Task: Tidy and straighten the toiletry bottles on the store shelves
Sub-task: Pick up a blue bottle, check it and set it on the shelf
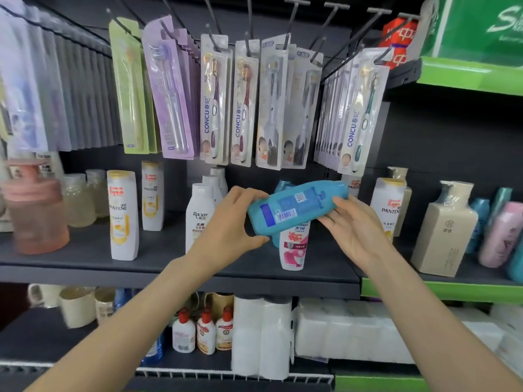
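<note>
A blue shampoo bottle (294, 206) lies almost sideways in the air above the dark middle shelf (85, 250), its label side with a barcode facing me. My left hand (235, 222) grips its wide bottom end, thumb under and fingers over. My right hand (353, 224) supports the cap end from below and behind with fairly straight fingers. Behind the bottle stand a white Raclen bottle (199, 216) and a white-and-pink bottle (294, 244), partly hidden. White Pantene bottles stand at the left (123, 215) and at the right (389, 205).
Packaged toothbrushes (243, 106) hang on hooks just above the held bottle. A pink pump bottle (36, 210) stands far left; a beige square bottle (444, 230) and pink and teal bottles stand at right. The lower shelf holds small red-capped bottles (205, 331) and tissue rolls (261, 335).
</note>
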`<move>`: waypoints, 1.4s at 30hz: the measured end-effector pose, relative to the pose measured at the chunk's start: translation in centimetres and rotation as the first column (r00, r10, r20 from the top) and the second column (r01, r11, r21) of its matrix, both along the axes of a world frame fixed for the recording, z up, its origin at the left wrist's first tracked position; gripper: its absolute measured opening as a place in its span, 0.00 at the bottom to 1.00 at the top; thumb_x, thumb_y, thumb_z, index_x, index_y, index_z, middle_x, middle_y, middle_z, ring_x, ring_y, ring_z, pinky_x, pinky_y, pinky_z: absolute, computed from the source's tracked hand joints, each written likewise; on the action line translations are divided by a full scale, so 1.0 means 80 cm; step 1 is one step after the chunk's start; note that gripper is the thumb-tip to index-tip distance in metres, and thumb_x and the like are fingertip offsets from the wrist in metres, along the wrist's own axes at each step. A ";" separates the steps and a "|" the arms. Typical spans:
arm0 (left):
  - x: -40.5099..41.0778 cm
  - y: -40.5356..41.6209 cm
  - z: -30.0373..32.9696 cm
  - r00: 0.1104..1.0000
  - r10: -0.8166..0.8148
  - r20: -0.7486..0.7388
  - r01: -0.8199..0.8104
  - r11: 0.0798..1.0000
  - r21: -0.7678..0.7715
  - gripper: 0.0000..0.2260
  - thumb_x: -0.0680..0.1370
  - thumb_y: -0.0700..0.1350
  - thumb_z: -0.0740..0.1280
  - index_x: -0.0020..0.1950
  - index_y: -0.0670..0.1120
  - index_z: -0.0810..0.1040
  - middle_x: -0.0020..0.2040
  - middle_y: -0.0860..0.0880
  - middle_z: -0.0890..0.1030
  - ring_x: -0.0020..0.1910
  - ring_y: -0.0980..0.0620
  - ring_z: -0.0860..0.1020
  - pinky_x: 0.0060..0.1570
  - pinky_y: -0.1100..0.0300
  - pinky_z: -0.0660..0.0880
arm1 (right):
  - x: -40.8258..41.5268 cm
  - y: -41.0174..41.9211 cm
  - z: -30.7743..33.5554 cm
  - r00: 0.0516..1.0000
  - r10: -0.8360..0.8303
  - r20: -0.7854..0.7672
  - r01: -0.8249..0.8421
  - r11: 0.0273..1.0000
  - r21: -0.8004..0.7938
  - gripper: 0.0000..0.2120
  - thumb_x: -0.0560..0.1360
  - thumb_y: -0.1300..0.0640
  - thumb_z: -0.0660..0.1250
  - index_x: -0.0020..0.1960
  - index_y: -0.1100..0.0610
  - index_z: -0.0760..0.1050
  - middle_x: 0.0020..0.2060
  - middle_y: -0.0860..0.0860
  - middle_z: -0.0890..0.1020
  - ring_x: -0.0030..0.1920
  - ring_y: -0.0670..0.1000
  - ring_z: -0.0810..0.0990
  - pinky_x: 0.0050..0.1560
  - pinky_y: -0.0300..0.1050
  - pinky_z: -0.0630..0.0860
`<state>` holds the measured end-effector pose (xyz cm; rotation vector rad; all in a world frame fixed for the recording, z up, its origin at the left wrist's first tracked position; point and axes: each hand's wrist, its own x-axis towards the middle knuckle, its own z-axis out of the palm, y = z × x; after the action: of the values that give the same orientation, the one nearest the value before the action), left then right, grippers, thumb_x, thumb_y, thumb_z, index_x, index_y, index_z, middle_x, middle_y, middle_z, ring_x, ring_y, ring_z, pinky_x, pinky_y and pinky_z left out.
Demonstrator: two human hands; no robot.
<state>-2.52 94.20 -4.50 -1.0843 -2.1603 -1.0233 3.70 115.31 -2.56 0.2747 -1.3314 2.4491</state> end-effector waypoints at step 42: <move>-0.161 0.088 -0.048 0.809 0.132 0.573 -0.205 0.977 0.064 0.21 0.72 0.36 0.69 0.62 0.41 0.65 0.57 0.44 0.76 0.50 0.51 0.74 0.49 0.60 0.72 | -0.182 0.073 0.028 0.886 -0.454 -0.097 0.278 0.352 0.894 0.08 0.75 0.57 0.68 0.54 0.53 0.79 0.48 0.52 0.81 0.51 0.50 0.79 0.54 0.50 0.78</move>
<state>-15.38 101.20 -8.31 -0.5465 -2.5451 -1.5152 -10.88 121.15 -0.29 -0.0267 -2.3790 1.1756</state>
